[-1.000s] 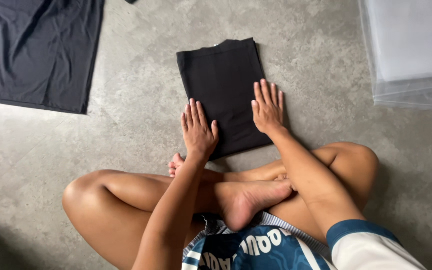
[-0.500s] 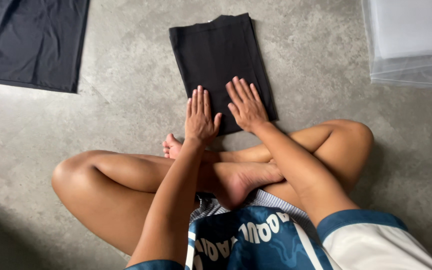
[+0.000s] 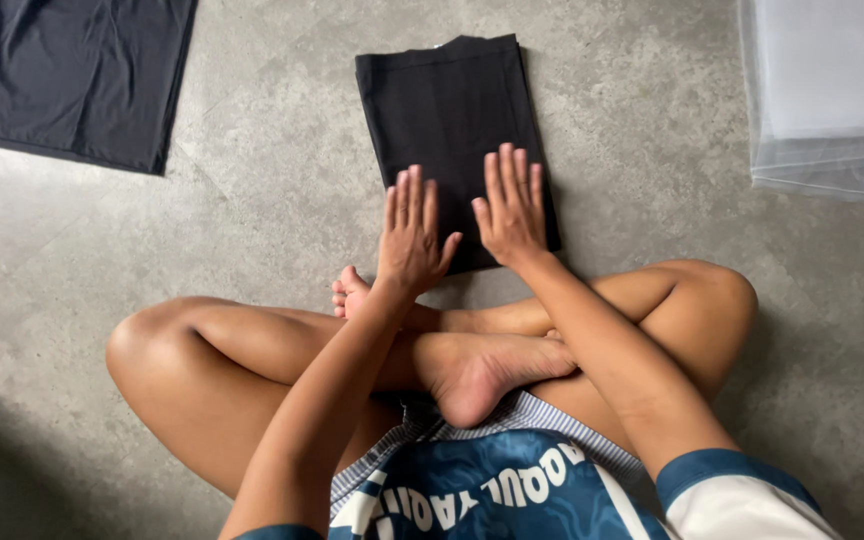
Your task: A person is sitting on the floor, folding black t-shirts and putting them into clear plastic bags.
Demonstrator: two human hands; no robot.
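Squarely ahead, the folded black cloth (image 3: 452, 140) ran lengthwise away; left hand (image 3: 412, 235) and right hand (image 3: 512, 210) (both flat, fingers apparently ungripping) pressed its near end.

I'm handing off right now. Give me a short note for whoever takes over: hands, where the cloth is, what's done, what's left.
Left hand: open, flat, palm down on the near left part of the folded black garment.
Right hand: open, flat, pressing its near right part.
Garment: a neat rectangle on the concrete floor, just beyond the crossed legs.
Done: it looks folded and is being smoothed.
Left, probably: a dark cloth lies spread unfolded at far left; clear plastic bags sit at far right, untouched.
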